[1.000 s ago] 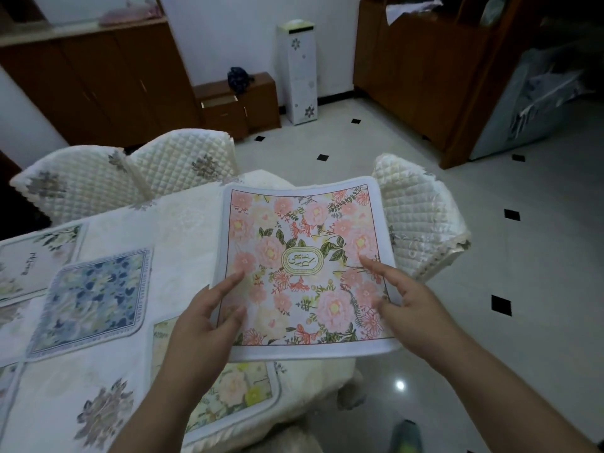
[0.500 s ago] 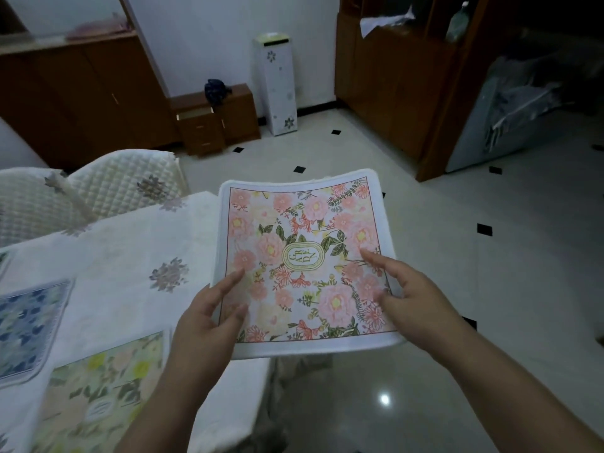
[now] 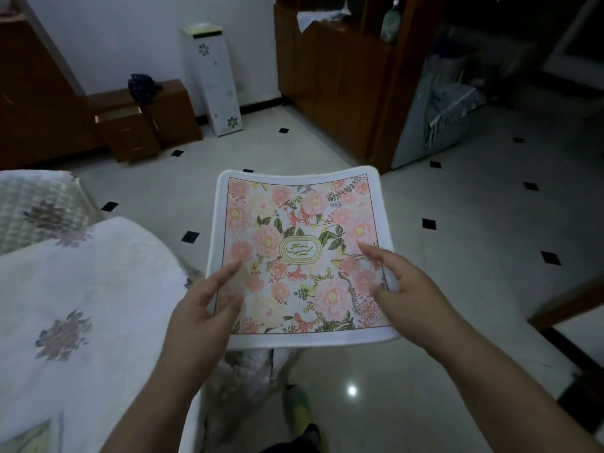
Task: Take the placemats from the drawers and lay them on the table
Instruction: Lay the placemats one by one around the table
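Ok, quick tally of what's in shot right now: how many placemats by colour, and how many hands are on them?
Pink floral placemat, held off the table's edge by both hands: 1
Green-yellow floral placemat, only a corner showing on the table: 1
Hands, left hand and right hand, both on the pink one: 2
Total: 2 placemats, 2 hands

Placemat (image 3: pixel 300 256) held above the floor (image 3: pixel 457 223) right of the table (image 3: pixel 81 289), left hand (image 3: pixel 202 318) at its left edge, right hand (image 3: pixel 408 289) at its right, drawer unit (image 3: pixel 130 132) far behind, another placemat (image 3: pixel 29 436) on the table's near corner
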The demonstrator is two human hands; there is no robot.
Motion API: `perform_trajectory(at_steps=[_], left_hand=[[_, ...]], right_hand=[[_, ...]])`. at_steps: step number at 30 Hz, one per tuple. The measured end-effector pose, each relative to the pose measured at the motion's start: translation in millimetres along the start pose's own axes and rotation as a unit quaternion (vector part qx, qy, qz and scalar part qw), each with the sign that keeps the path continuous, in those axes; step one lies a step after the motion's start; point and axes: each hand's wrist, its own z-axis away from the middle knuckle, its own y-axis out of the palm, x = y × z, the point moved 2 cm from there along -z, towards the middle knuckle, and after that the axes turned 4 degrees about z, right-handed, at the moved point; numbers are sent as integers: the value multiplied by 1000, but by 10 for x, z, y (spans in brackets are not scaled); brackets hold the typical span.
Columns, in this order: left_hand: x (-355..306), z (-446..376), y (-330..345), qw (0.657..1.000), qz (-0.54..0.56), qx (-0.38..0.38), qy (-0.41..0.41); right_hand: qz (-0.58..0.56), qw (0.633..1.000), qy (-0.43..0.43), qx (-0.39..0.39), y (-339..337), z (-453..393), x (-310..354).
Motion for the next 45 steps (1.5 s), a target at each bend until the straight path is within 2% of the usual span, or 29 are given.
perform_trajectory(at_steps=[14,20,25,30,37,40,45], left_hand=[[-19,-1534,184,999,-21,-47,9],[131,-1686,-89,992,9,-124,-24],[346,-1531,-203,972,7,-220,-78],[499,-1317,-231,929,26,-340,-145],[500,-876,220,838,10,-501,-217],[456,-796,465,810,25,-533,-245],[510,-603,610,786,48,-549,-282]], right_hand=[[70,997,-32,-8,-3,-1795,344],[90,992,-72,59,336,-2356,570],[111,974,-113,161,770,-2838,683],[130,934,-188,274,1274,-3250,834],[160,836,-315,421,1765,-3594,1141],[172,804,-350,449,1918,-3649,1209],[184,763,-379,491,2207,-3562,1279]])
